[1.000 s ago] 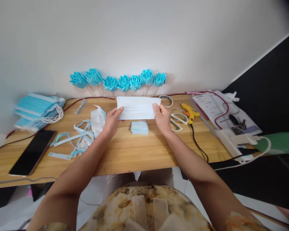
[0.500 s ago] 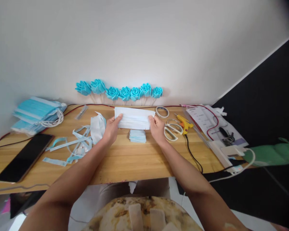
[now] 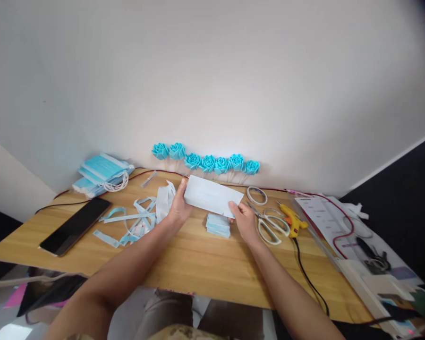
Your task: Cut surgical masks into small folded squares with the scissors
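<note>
A white rectangular sheet of face-mask fabric [image 3: 212, 194] is stretched between my two hands above the table, its right end tilted lower. My left hand [image 3: 180, 204] grips its left end, thumb up along the edge. At the lower right corner, my right hand [image 3: 243, 218] pinches the sheet, thumb on top. Just below the sheet, a small stack of pale blue cut pieces [image 3: 218, 225] lies on the wooden table [image 3: 198, 264]. Close to my left hand are a crumpled white piece [image 3: 165, 200] and loose blue-white strips [image 3: 131, 217].
Blue fabric roses [image 3: 208, 163] on sticks lean against the wall. Mask packs [image 3: 102, 171] and a phone [image 3: 76, 226] lie left. To the right are scissors [image 3: 272, 226], a tape roll [image 3: 257, 195], a yellow glue gun [image 3: 293, 221] with a cord, papers [image 3: 322, 222] and a power strip [image 3: 361, 288].
The view has turned, so the table scene sits lower and further right. The sheet has gone from nearly level to slanted down at the right, still held in both hands.
</note>
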Motion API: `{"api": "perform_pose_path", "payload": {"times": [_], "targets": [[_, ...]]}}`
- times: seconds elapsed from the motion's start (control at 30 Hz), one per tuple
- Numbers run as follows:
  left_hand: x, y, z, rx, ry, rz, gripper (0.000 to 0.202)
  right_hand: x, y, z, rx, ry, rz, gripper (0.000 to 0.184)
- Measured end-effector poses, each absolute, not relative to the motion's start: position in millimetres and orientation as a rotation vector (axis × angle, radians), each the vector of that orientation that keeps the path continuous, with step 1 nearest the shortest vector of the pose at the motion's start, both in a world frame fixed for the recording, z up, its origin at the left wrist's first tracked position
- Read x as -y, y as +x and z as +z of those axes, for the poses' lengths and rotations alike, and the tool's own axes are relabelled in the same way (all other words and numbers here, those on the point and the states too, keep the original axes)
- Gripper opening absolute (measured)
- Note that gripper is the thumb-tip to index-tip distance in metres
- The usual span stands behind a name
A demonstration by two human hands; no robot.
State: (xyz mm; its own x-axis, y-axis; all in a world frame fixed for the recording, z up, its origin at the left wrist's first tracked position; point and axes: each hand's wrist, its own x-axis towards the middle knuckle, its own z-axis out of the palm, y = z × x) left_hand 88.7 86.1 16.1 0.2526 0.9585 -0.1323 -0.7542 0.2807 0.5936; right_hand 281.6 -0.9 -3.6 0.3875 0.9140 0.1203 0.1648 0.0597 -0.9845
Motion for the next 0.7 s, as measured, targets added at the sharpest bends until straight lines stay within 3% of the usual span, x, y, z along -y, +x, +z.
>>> {"api": "perform_pose_path", "payload": {"times": [0.1,0.27,0.6,0.7], "targets": [[-83,90,14,-0.397,0.544,1.191,0.053,-2,281,-5,0.924,-1.364,0.750,0.052],[-74,99,2,-0.403,0.714,1.112,0.049,-5,278,-6,0.841,-1.306,0.722,0.051],[-59,105,-1,-0.714,0.761,1.099,0.050,6,274,-13,1.198,-1.358,0.811,0.046],[-58,105,3,-0.707,0.740,1.101,0.052,7,273,-14,1.249,-1.365,0.746,0.037]]}}
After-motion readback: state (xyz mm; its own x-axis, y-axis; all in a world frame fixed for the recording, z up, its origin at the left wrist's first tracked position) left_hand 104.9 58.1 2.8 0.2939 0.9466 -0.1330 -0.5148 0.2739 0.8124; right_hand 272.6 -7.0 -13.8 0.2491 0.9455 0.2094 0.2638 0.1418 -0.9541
